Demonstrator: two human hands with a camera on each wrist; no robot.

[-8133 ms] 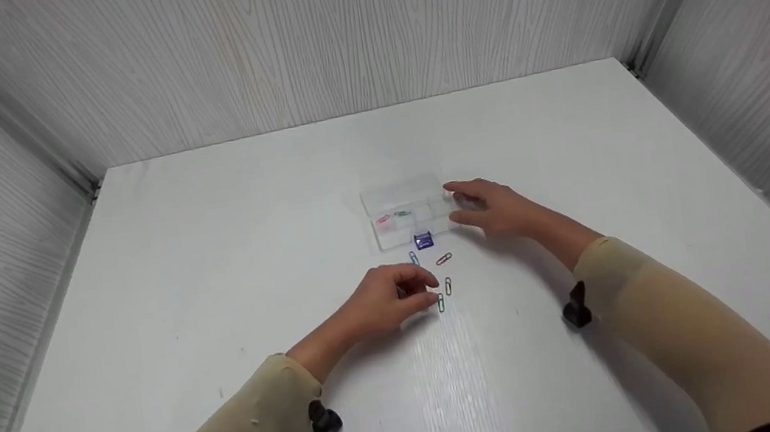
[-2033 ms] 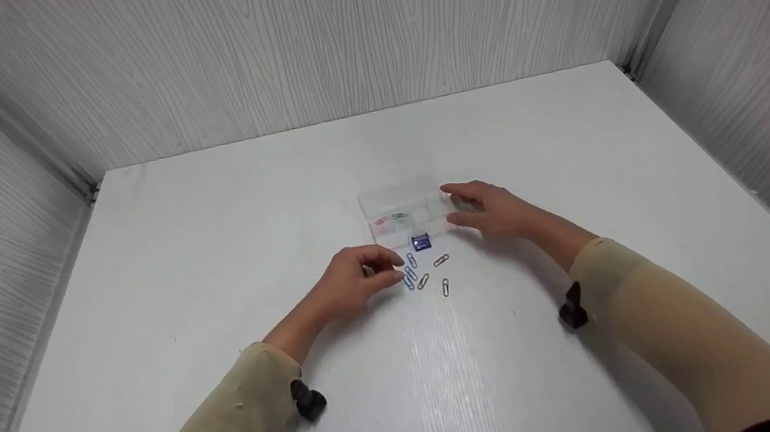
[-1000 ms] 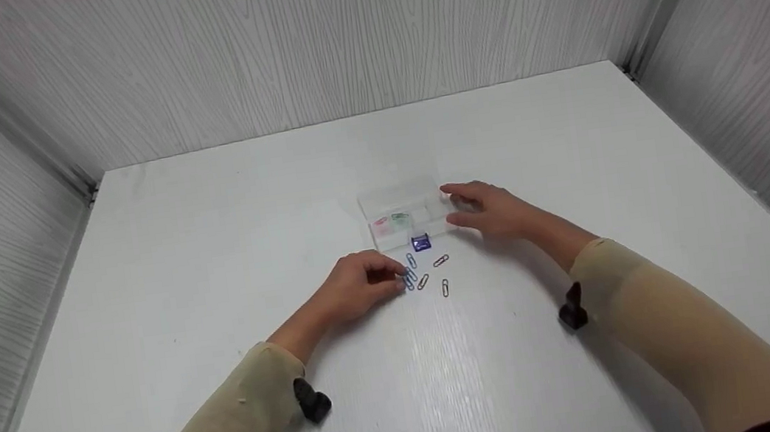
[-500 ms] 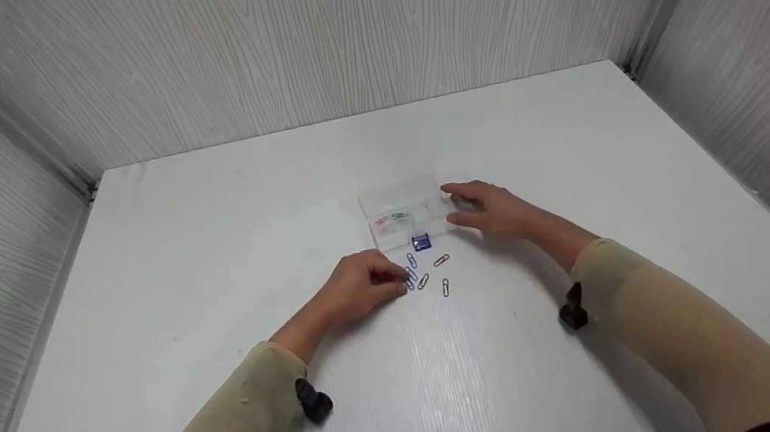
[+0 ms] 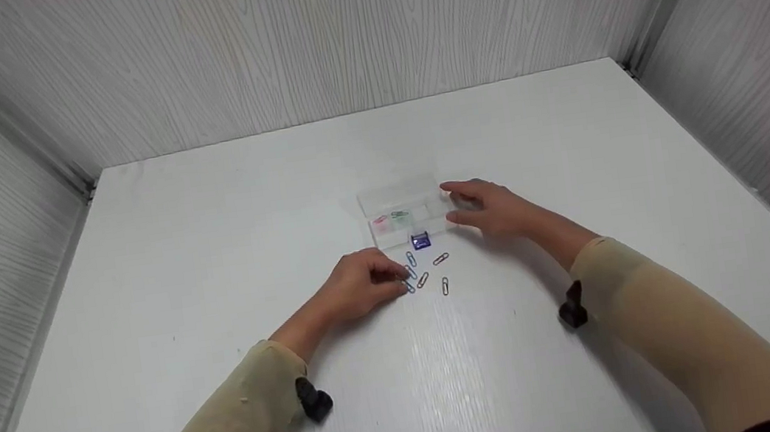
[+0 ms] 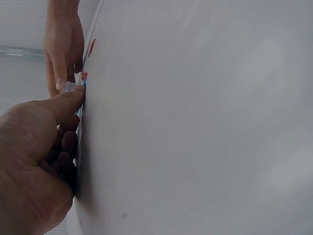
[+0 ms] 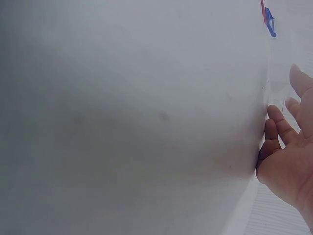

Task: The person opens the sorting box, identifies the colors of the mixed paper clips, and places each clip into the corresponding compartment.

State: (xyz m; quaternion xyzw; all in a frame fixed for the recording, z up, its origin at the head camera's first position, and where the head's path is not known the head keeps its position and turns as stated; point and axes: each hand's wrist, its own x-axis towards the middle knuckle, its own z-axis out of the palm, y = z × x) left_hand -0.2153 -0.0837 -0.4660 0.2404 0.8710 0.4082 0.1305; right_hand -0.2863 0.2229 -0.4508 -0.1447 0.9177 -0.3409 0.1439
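Observation:
My left hand (image 5: 362, 284) bends thumb and index finger together over the blue paper clips. It pinches one blue paper clip (image 5: 408, 287), whose end shows beyond the thumb. In the left wrist view the thumb (image 6: 68, 104) is low against the table, partly hiding the clip. Another blue paper clip (image 5: 411, 259) lies just above. With bent fingers, my right hand (image 5: 496, 209) holds the right end of a clear compartment box (image 5: 394, 237), its lid raised behind. Pink paper clips (image 5: 380, 220) and green paper clips (image 5: 399, 214) sit in separate left-hand compartments.
A purple latch (image 5: 421, 241) juts from the box's front. To the right of the blue clips lie a red paper clip (image 5: 441, 259), a dark reddish paper clip (image 5: 422, 280) and a dark paper clip (image 5: 445, 286). White panels (image 5: 361, 33) enclose the white table (image 5: 525, 376).
Over the last seconds my left hand moved from the right-hand clips leftward to the blue group. The blue clip at its fingertips has just turned slightly. My right hand stays at the box.

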